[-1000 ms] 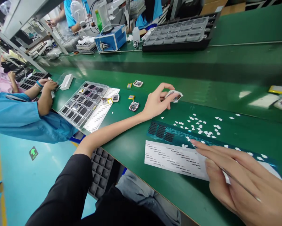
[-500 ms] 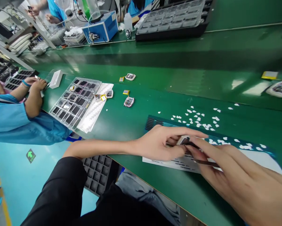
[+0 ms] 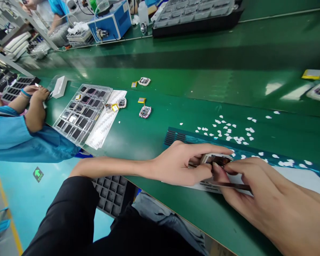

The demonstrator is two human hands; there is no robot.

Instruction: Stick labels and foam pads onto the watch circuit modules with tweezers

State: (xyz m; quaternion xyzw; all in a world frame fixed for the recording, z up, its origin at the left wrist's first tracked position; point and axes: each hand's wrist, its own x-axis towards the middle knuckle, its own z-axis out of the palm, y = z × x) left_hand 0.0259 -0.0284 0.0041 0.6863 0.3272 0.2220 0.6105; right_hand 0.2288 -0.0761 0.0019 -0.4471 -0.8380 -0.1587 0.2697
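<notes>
My left hand [image 3: 179, 161] is closed around the edge of a small white watch case [image 3: 208, 156], its dark inside partly showing. Thumb and fingers grip the case from the left. My right hand [image 3: 269, 193] meets it from the right, fingertips pinched at the case's inside and edge. A thin metal tool that looks like tweezers [image 3: 236, 185] lies in the right hand, pointing left below the case. What the right fingertips touch inside is hidden. Under both hands lie a printed white sheet [image 3: 202, 185] and a teal mat [image 3: 173, 137].
White stickers [image 3: 227, 131] are scattered beyond my hands. Open watch cases [image 3: 145, 112] with yellow batteries [image 3: 141, 100] lie further left, near a clear tray [image 3: 82, 113] of dark squares. A co-worker's blue sleeve [image 3: 29, 138] is at the left. A black tray [image 3: 197, 25] stands on the back ledge.
The watch case has tilted so more of its inside shows. My right fingertips have curled in against it, and the tweezers lie flatter. The whole view has shifted slightly.
</notes>
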